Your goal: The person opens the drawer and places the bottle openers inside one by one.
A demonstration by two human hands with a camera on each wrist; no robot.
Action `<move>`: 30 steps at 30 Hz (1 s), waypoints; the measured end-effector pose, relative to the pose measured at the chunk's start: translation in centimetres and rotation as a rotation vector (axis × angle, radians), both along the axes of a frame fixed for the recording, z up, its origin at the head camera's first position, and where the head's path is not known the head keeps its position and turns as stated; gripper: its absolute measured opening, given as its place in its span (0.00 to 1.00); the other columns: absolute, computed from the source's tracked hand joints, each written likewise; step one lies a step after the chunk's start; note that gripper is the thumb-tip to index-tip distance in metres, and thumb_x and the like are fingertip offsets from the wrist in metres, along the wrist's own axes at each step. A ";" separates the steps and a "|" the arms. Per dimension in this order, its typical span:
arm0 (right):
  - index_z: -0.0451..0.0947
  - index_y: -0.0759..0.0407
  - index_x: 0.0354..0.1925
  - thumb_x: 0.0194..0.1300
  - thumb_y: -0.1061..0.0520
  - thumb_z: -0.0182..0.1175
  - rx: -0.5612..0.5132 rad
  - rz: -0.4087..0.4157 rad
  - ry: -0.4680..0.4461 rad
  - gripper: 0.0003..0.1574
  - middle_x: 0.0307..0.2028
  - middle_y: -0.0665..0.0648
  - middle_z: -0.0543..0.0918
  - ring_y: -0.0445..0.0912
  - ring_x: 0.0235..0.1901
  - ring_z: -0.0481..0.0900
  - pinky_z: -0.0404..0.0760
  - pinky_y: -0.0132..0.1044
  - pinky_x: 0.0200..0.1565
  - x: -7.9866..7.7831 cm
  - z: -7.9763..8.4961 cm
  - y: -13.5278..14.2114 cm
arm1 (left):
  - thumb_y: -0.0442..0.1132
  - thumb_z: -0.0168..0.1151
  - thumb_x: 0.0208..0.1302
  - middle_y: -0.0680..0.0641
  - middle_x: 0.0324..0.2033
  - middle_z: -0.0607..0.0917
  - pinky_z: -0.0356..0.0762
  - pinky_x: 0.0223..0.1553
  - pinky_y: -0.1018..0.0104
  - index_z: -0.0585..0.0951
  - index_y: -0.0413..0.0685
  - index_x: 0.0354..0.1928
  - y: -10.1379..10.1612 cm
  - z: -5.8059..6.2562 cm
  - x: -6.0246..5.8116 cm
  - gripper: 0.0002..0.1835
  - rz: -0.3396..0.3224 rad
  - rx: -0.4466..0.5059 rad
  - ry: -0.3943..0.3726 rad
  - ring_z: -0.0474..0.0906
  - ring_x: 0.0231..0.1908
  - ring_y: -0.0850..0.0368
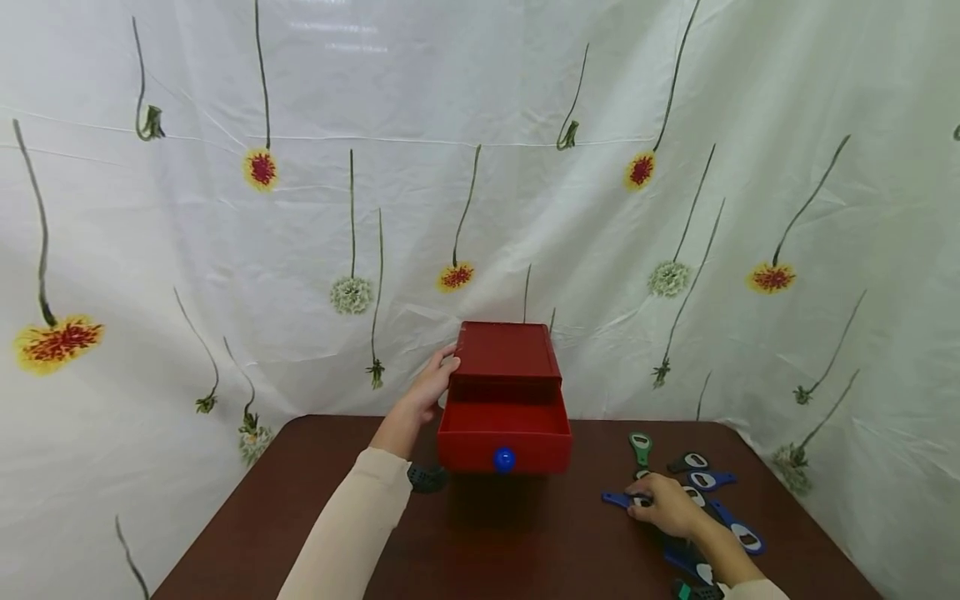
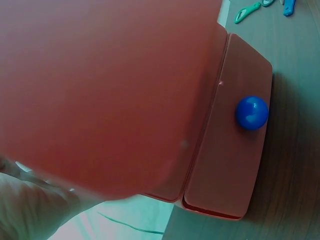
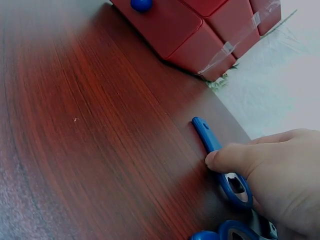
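The left hand (image 1: 427, 387), fingers extended, rests against the left side of a red rectangular box (image 1: 507, 350); its red drawer (image 1: 471, 454) with round blue knob (image 1: 505, 460) is pulled out. Right, on the dark-brown wood-grain table (image 1: 570, 542), the right hand (image 1: 671, 505) pinches a flat blue bottle opener (image 3: 210, 140), near a green opener (image 1: 641, 448) farther away.

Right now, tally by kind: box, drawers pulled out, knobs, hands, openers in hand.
Red box: 1
Open drawer: 1
Blue knob: 1
Hands: 2 (left hand, right hand)
Held blue opener: 1
Total: 6

Other openers overlap, partly hidden: no firm count.
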State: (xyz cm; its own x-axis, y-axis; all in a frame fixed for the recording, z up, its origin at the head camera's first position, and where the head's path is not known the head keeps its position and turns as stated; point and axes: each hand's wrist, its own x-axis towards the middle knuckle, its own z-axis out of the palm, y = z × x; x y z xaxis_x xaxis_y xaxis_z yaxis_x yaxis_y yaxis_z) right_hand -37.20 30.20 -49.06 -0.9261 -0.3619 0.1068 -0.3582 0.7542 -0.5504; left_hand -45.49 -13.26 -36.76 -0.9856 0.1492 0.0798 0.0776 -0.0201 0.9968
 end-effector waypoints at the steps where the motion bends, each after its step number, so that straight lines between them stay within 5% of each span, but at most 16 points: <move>1: 0.86 0.67 0.49 0.63 0.59 0.73 -0.008 0.000 0.001 0.18 0.47 0.61 0.86 0.64 0.49 0.82 0.81 0.60 0.48 0.0 0.1 0.0 | 0.48 0.46 0.84 0.36 0.73 0.65 0.65 0.57 0.23 0.57 0.55 0.81 0.0 0.1 0.0 0.29 0.000 -0.004 0.003 0.60 0.71 0.36; 10: 0.88 0.63 0.46 0.59 0.59 0.74 -0.005 -0.024 0.033 0.16 0.43 0.58 0.88 0.56 0.41 0.85 0.83 0.52 0.41 0.2 0.0 0.3 | 0.48 0.46 0.84 0.36 0.73 0.65 0.67 0.54 0.23 0.57 0.56 0.81 0.6 0.2 0.0 0.29 -0.021 -0.007 -0.003 0.60 0.72 0.35; 14: 0.90 0.60 0.42 0.55 0.58 0.74 0.018 -0.019 0.103 0.14 0.37 0.51 0.87 0.41 0.28 0.76 0.75 0.38 0.31 0.3 -0.1 0.7 | 0.47 0.47 0.83 0.36 0.73 0.64 0.67 0.55 0.23 0.57 0.55 0.80 1.0 0.2 0.0 0.29 -0.011 -0.002 -0.001 0.61 0.72 0.35; 18: 0.90 0.59 0.42 0.56 0.58 0.73 0.010 0.005 0.133 0.13 0.37 0.51 0.88 0.36 0.24 0.70 0.71 0.34 0.28 0.0 -0.4 0.6 | 0.47 0.46 0.83 0.36 0.73 0.64 0.65 0.56 0.23 0.58 0.55 0.80 0.8 0.1 -0.1 0.29 0.014 -0.005 -0.001 0.61 0.71 0.35; 24: 0.90 0.62 0.44 0.57 0.59 0.72 -0.010 -0.017 0.155 0.15 0.41 0.57 0.89 0.45 0.29 0.80 0.72 0.36 0.26 -0.4 0.0 -0.2 | 0.47 0.47 0.83 0.36 0.72 0.65 0.64 0.56 0.21 0.59 0.55 0.80 0.3 0.0 -0.1 0.28 0.020 -0.009 0.003 0.61 0.71 0.36; 30: 0.90 0.62 0.42 0.56 0.60 0.73 0.033 -0.010 0.205 0.14 0.40 0.55 0.89 0.55 0.40 0.86 0.84 0.48 0.37 -0.9 1.9 -0.2 | 0.47 0.45 0.84 0.35 0.73 0.64 0.67 0.54 0.23 0.58 0.56 0.80 0.2 0.2 0.1 0.28 0.018 -0.015 0.000 0.61 0.71 0.35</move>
